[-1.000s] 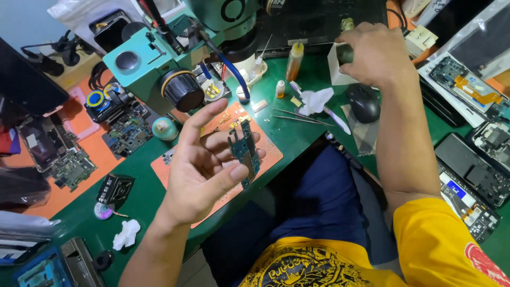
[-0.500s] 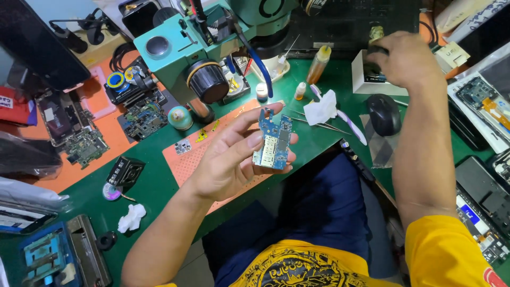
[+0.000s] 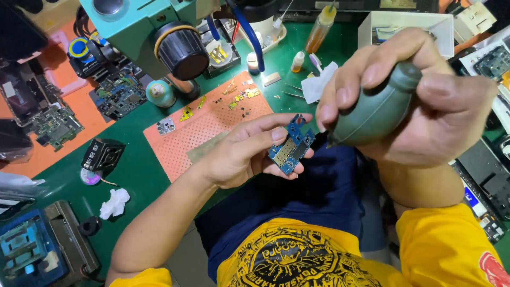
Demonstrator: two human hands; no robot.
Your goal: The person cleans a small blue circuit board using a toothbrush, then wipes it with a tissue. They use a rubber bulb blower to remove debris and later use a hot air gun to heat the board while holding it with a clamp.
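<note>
Circuit board [image 3: 291, 148], small, blue, stiff, light and likely fragile, sits pinched by its edges in the left hand [image 3: 241, 154] above the worktop [image 3: 138, 170], while the right hand [image 3: 425, 106] wraps closed around a green rubber air blower [image 3: 372, 114].

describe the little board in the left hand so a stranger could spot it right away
Start at the orange perforated mat on the green bench; just off its near right corner, the left hand pinches a small blue circuit board. Unlike the boards lying flat at far left, it is held up.

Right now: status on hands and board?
Left hand pinches blue board over lap. Right hand grips green blower, nozzle beside board. Nothing between them.
</note>
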